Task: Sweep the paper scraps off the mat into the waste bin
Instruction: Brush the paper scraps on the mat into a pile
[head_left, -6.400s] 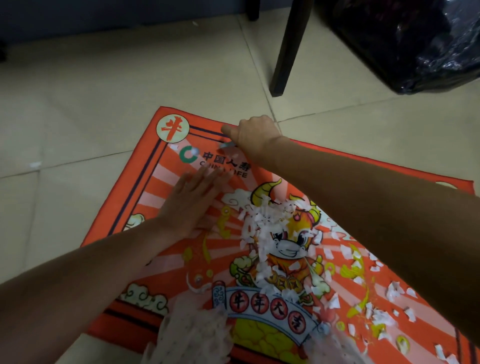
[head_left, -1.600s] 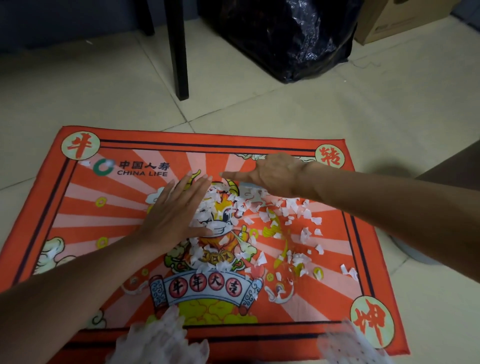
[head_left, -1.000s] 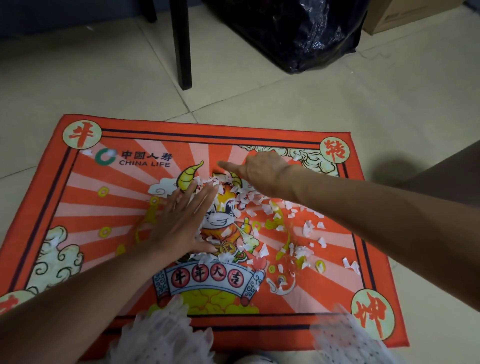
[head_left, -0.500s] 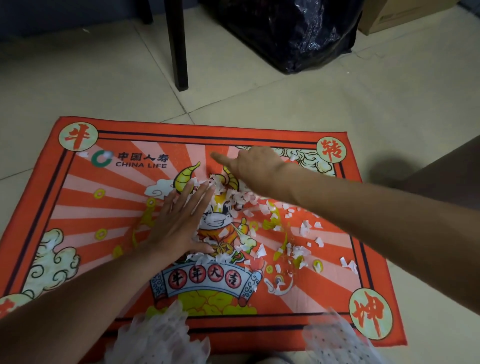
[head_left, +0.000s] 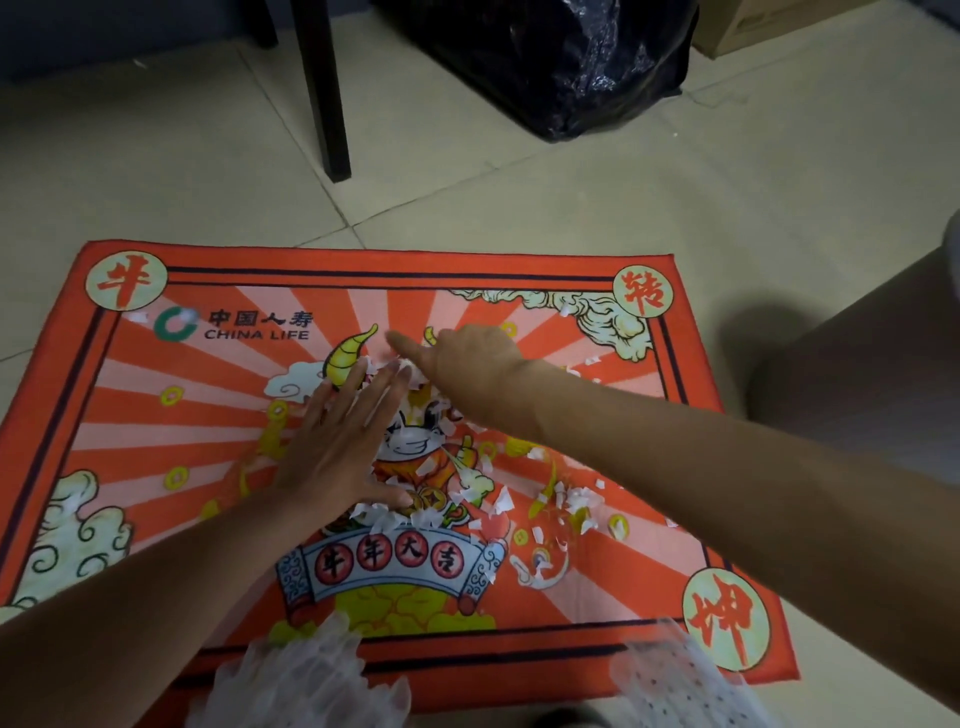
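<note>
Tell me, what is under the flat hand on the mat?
White paper scraps poke out along the edge of the left hand, lying on the orange mat. Whatever lies beneath the palm is covered.

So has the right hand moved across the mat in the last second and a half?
Yes. The right hand has slid leftward along the mat, toward the yellow horn, closing on the left hand.

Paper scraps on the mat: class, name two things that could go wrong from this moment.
1. The left hand and right hand gather only the middle pile; loose paper scraps under the right forearm may be missed.
2. The scraps are small and light, so they could slip off the mat onto the tiled floor.
</note>
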